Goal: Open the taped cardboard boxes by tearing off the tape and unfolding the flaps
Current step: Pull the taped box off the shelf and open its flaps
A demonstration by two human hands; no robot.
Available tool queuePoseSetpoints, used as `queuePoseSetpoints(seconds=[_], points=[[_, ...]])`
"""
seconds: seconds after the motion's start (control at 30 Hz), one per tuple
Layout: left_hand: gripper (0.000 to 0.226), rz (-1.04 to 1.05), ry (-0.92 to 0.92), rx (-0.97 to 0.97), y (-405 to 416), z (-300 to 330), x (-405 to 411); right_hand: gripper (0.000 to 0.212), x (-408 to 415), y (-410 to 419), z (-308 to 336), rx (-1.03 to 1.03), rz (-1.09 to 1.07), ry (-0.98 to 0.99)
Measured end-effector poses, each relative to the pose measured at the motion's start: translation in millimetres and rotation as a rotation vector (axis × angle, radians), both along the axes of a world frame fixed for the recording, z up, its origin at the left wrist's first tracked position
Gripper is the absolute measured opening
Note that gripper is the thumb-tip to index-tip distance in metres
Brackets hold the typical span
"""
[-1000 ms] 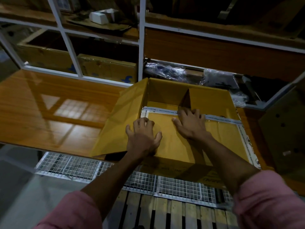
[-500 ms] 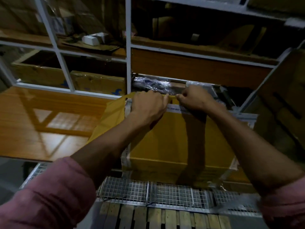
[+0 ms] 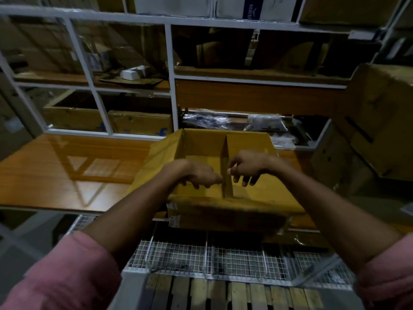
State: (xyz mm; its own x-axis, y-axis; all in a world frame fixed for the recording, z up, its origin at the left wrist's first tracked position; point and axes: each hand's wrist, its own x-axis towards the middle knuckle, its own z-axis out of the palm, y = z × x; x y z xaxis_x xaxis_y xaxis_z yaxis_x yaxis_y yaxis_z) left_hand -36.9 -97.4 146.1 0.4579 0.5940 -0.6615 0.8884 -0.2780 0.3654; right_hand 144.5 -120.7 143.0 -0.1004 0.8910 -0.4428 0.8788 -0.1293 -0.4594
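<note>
A yellow cardboard box [image 3: 223,211] stands on the wooden shelf with its top open. Its left flap [image 3: 156,162] is folded outward. A thin upright cardboard panel [image 3: 226,153] stands edge-on across the middle of the box. My left hand [image 3: 196,175] reaches in from the left, fingers curled, pinching this panel's near part. My right hand [image 3: 245,166] meets it from the right, thumb and fingers pinching the same panel. Scraps of clear tape [image 3: 173,211] cling to the box's front left corner. The frame is motion-blurred.
A glossy wooden shelf top [image 3: 67,175] stretches left of the box. Plastic-wrapped packs [image 3: 263,121] lie behind it. Large brown cartons [image 3: 380,121] are stacked at the right. White wire mesh [image 3: 201,258] and a wooden pallet [image 3: 223,294] lie below. Boxes [image 3: 138,123] fill the rear racks.
The taped near flap, lying flat under my palms and then lifted by both hands, is out of the opening. My hands have come back to the upright panel in the middle.
</note>
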Motion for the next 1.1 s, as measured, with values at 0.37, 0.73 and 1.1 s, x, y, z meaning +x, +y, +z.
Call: queuePoseSetpoints(seconds=[0.37,0.73,1.1], points=[[0.051,-0.102,0.002,0.506,-2.7,-159.8,22.6,0.048,14.1,-48.9,-137.6,0.26,0.065,-0.199],[0.044,-0.075,-0.036,0.61,5.7,-186.1,-11.7,0.049,3.3,-46.3,-187.9,0.478,0.088,-0.262],[0.035,-0.015,-0.035,0.618,3.2,-186.4,-87.6,0.047,-50.1,-45.4,-191.2,0.565,0.089,-0.212]])
